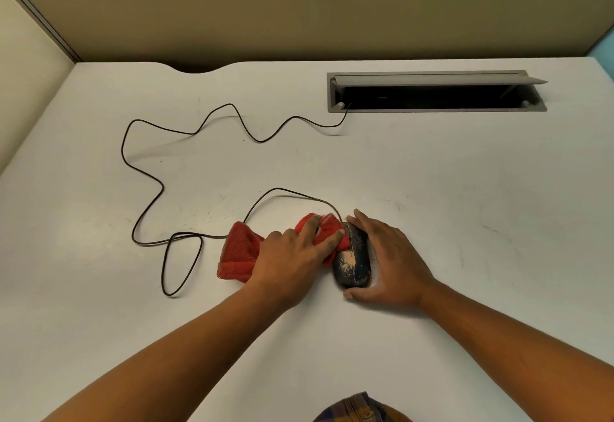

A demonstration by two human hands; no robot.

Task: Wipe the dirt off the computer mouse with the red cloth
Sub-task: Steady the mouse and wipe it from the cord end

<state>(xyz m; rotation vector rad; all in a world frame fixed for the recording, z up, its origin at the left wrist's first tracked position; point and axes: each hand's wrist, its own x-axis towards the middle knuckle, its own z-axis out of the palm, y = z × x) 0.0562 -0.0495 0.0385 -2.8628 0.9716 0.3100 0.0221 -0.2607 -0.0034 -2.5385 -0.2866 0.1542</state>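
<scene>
A black computer mouse (352,260) lies on the white desk (465,222), with pale dirt smeared over its back. My right hand (392,262) cups its right side, thumb at the near end and fingers at the far end. My left hand (295,258) presses a crumpled red cloth (237,252) flat, and its fingertips push the cloth's right part against the mouse's left front side. Part of the cloth is hidden under that hand.
The mouse's thin black cable (146,172) loops widely over the left and middle of the desk and runs into an open grey cable hatch (435,92) at the back right. A tan partition wall stands behind the desk.
</scene>
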